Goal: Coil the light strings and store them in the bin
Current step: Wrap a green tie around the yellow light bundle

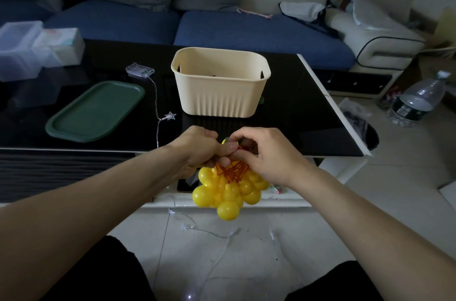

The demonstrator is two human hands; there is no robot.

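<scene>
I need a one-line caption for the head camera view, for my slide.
Both hands, left and right, hold a yellow ball light string bundled before the beige bin.

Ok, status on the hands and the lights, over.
Both hands gripping yellow ball lights by their orange wire. Bin open, just ahead. Star string still trailing off the table.

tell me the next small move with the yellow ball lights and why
Probably lift the yellow ball lights forward and drop them into the cream bin. Both the left hand and right hand grip the orange wires already gathered, the balls hang bunched, and the bin stands open just ahead.
</scene>
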